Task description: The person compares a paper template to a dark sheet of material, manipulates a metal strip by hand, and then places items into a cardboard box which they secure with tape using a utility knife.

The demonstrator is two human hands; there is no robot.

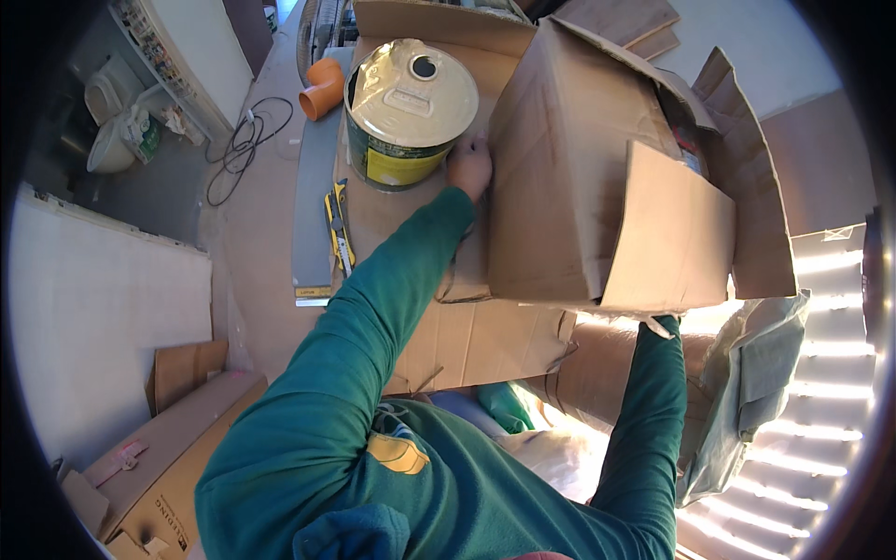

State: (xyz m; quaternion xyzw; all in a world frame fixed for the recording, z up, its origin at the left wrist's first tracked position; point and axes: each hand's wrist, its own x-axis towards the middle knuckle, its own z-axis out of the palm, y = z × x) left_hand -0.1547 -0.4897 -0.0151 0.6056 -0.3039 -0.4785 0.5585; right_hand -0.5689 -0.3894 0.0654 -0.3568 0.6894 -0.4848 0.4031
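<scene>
A large open cardboard box (551, 159) stands at a tilt, its flaps spread toward the right. My left hand (469, 168) is closed against the box's lower left edge, with its fingers partly hidden. Just left of that hand is a round metal can (411, 103), with a cream lid and a green and yellow label. My right forearm (656, 401) reaches up to the near underside of the box, which hides the right hand and its fingers. Something reddish shows inside the box, too little of it to name.
A yellow utility knife (339, 229) and an orange pipe elbow (323, 90) lie left of the can, beside a long grey level-like bar (313, 252). A black cable (245, 149) coils farther left. A long carton (177, 457) sits at lower left; grey-green sheeting (756, 392) hangs at right.
</scene>
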